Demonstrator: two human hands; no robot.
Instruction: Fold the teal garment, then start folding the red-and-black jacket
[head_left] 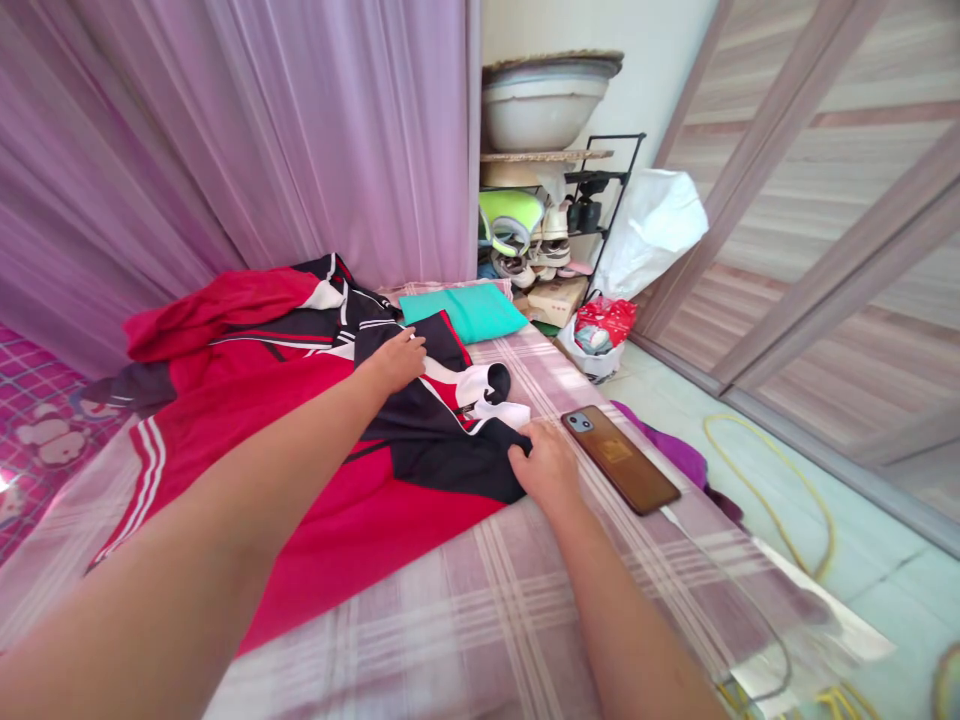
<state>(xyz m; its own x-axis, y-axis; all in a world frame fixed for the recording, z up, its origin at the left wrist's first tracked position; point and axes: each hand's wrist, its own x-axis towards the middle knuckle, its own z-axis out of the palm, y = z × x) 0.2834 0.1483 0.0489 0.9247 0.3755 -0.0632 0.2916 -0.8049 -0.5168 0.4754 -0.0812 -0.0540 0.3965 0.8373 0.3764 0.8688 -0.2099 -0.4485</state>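
Observation:
A red and black track jacket (442,500) with white trim lies spread on the bed, its white collar (487,390) toward the far right. My right hand (551,465) pinches its black shoulder edge near the collar. Farther left, my left hand (397,360) is closed on the black folded upper part, with its fingertips partly hidden. Another red and black garment (232,300) with white stripes lies crumpled behind, against the curtain. The two garments overlap, and I cannot tell exactly where one ends.
A turquoise folded cloth (465,312) lies at the bed's far end. A brown-cased phone (621,458) with a white cable is right of my right hand. Beyond stand a shoe rack (600,232), white bags (652,230) and wood-grain sliding doors (810,200). A purple curtain (300,130) hangs behind.

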